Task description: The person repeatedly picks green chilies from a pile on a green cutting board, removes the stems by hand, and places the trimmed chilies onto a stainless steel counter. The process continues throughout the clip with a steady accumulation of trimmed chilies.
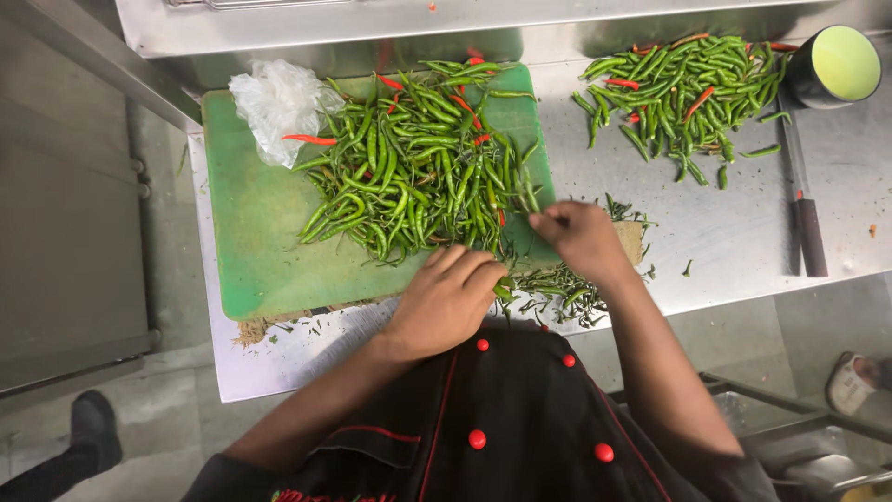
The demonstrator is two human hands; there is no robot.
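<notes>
- On the green cutting board, a large heap of green chillies with a few red ones lies toward the far right, leaving the near left of the board bare; the heap sits within easy reach of both hands.
- Left hand rests at the near edge of the heap, fingers curled down over a green chilli at the board's near right corner. It appears closed on that chilli, though the fingers hide most of it.
- Right hand is just right of the left, thumb and fingertips pinched together at the heap's right edge; it seems to nip a stem, but the item held is too small to tell for certain.
- The hands are near each other but not touching, working the same corner.
- A scatter of plucked stems lies just beside the board's near right edge, directly under the hands, judged to fall where they are pulled off.
- A second pile of chillies lies apart on the steel counter at far right, judged to be kept separate from the board's heap.
- A knife lies on the counter at right, untouched, blade pointing far, next to a dark round container.
- A crumpled clear plastic bag sits on the board's far left corner, out of the working area.
</notes>
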